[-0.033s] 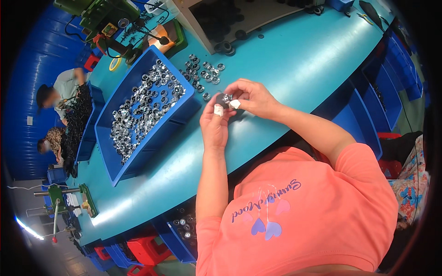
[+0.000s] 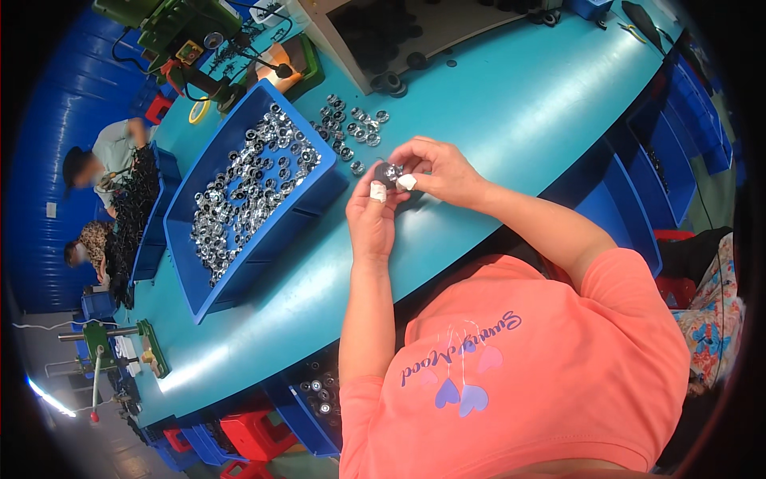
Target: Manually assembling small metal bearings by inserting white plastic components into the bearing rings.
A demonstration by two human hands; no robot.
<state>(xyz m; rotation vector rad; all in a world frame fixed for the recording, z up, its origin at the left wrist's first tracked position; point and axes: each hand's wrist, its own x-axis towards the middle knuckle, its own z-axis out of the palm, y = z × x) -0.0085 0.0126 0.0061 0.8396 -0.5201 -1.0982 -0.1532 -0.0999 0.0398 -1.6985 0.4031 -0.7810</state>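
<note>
Both hands meet above the table, pinching a small dark round part with a shiny chrome hub (image 2: 392,172) between them. My left hand (image 2: 373,217) closes on its near left side, white wrapping on one digit. From the right, my right hand (image 2: 448,174) grips the chrome side with thumb and fingers, its thumb also wrapped in white. The fingers cover much of the part. Just beyond my hands, loose chrome hubs (image 2: 367,126) lie on the table. A large blue bin (image 2: 263,254) to the left holds many more of them.
The teal table (image 2: 511,104) curves across the view. A green machine (image 2: 191,40) stands far left, and a framed box (image 2: 345,56) with black rings beside it at the back. Two people sit beyond a bin of black parts (image 2: 136,199). Blue bins (image 2: 614,195) are at the right.
The chrome part between my fingers is tilted slightly, so more of its shiny face shows. My hands stay in nearly the same place.
</note>
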